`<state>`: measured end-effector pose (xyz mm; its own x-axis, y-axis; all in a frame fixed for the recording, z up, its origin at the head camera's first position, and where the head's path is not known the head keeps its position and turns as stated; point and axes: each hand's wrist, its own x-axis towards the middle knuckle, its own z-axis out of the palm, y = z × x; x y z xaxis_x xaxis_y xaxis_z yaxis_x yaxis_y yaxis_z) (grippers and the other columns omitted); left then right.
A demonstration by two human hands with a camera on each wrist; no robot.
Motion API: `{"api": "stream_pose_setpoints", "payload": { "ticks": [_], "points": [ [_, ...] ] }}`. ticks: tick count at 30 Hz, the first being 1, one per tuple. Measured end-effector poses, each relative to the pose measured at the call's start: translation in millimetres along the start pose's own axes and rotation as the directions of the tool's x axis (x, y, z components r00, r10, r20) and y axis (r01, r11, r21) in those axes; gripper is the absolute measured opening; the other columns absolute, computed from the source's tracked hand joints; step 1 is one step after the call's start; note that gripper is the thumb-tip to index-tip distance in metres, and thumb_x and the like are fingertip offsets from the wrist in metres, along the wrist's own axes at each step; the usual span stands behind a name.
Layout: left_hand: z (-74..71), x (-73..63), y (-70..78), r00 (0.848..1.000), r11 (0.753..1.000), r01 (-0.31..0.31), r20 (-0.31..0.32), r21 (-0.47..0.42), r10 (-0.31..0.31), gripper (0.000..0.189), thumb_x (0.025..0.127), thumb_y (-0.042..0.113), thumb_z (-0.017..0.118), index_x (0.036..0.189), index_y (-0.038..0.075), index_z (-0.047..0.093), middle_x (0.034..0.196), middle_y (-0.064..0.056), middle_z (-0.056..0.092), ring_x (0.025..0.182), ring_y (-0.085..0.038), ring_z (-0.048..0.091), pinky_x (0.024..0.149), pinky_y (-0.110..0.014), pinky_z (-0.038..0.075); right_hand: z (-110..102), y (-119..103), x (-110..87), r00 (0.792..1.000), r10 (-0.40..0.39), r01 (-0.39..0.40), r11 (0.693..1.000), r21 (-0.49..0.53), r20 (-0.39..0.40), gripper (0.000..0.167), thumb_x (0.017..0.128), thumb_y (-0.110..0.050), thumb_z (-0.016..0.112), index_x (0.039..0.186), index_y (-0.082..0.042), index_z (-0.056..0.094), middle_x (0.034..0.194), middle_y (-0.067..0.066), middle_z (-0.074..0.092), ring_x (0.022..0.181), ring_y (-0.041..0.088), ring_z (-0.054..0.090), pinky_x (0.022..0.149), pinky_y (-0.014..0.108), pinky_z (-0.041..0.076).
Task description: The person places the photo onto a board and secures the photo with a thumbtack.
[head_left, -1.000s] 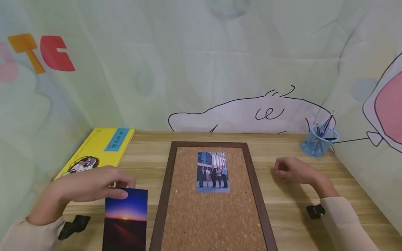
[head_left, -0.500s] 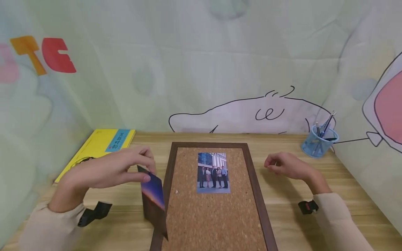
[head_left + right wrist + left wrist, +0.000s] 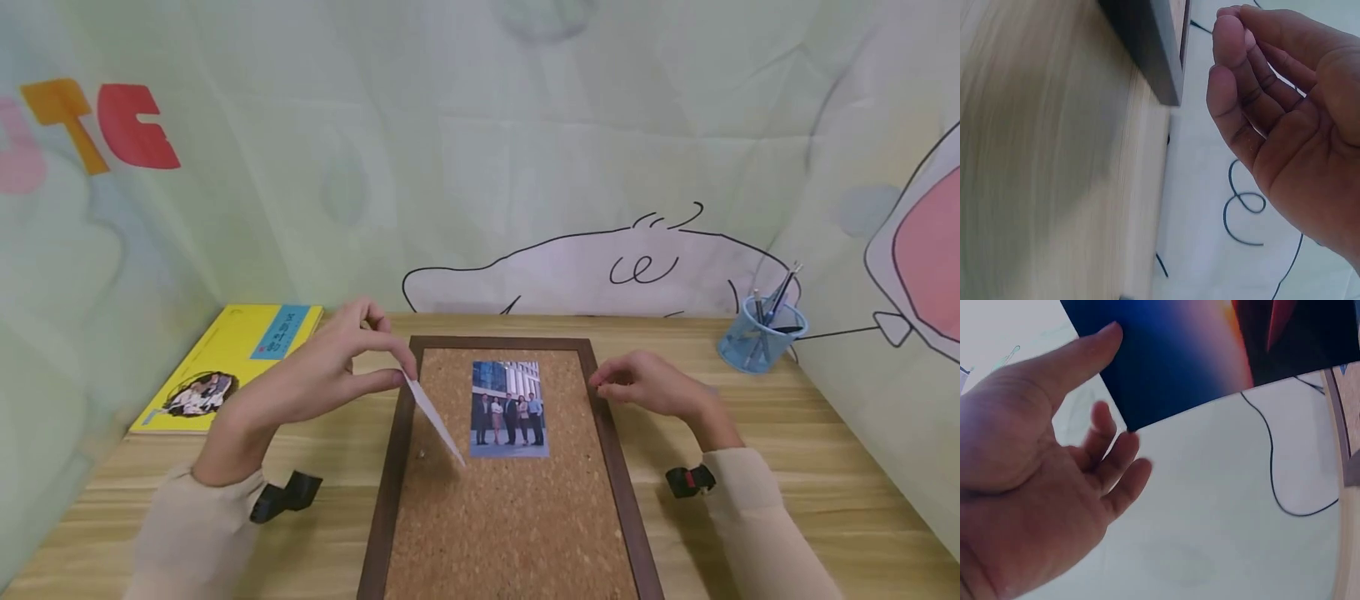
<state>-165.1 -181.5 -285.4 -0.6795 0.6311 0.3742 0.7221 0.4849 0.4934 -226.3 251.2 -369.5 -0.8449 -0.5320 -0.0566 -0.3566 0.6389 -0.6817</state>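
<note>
Desk [image 3: 667, 336] bore board [image 3: 510, 533]; at its ten o'clock, left hand [image 3: 322, 372] pinched photo [image 3: 1166, 372], seemingly light, bendable, best edge-held; right hand [image 3: 651, 387] half-curled.

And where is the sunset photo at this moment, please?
In the head view, the sunset photo is tilted over the left side of the corkboard, pinched by the left hand, just left of the group photo.
</note>
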Motion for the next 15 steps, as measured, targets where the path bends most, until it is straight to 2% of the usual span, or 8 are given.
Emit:
{"api": "stream_pose_setpoints", "payload": {
  "ticks": [4, 6, 9, 15],
  "points": [
    [5.2, 5.3, -1.4, 1.0, 1.0, 0.002, -0.02, -0.016, -0.002, 0.026, 0.085, 0.005, 0.079, 0.092, 0.03, 0.074, 0.096, 0.002, 0.046, 0.097, -0.018, 0.037, 0.081, -0.038, 0.032, 7, -6, 9.5, 1.0, -0.013, 0.013, 1.0, 0.021, 0.004, 0.019, 0.098, -0.008, 0.063, 0.112, 0.003, 0.07, 0.101, 0.011, 0.072, 0.079, 0.016, 0.066, 0.073, 0.032, 0.055],
    [7.7, 6.8, -2.3, 1.0, 0.998, -0.002, 0.0, -0.06, 0.002, 0.026, 0.086, 0.004, 0.077, 0.093, 0.029, 0.074, 0.097, 0.003, 0.048, 0.098, -0.017, 0.041, 0.082, -0.036, 0.036, 11, -9, 12.6, 1.0, -0.029, 0.029, 0.999, 0.023, 0.0, 0.019, 0.098, -0.007, 0.062, 0.112, 0.003, 0.07, 0.101, 0.012, 0.072, 0.075, 0.016, 0.065, 0.072, 0.033, 0.055],
    [13.2, 8.7, -3.6, 0.999, 0.99, 0.026, 0.045, -0.138, -0.02, 0.024, 0.087, 0.004, 0.076, 0.096, 0.026, 0.074, 0.098, 0.004, 0.052, 0.099, -0.015, 0.048, 0.082, -0.034, 0.045, 15, -16, 15.3, 0.999, -0.036, 0.036, 0.999, 0.027, -0.007, 0.019, 0.099, -0.006, 0.062, 0.112, 0.003, 0.07, 0.101, 0.012, 0.072, 0.075, 0.016, 0.065, 0.072, 0.035, 0.055],
    [26.4, 17.1, 1.9, 0.995, 0.991, 0.045, 0.094, -0.127, -0.033, 0.015, 0.093, 0.013, 0.073, 0.1, 0.025, 0.073, 0.098, 0.008, 0.056, 0.092, -0.012, 0.053, 0.076, -0.03, 0.048, 16, -30, 17.5, 0.999, -0.032, 0.032, 0.999, -0.001, 0.001, 0.017, 0.099, -0.005, 0.062, 0.111, 0.002, 0.071, 0.1, 0.012, 0.072, 0.078, 0.021, 0.066, 0.072, 0.035, 0.056]
  ]
}}
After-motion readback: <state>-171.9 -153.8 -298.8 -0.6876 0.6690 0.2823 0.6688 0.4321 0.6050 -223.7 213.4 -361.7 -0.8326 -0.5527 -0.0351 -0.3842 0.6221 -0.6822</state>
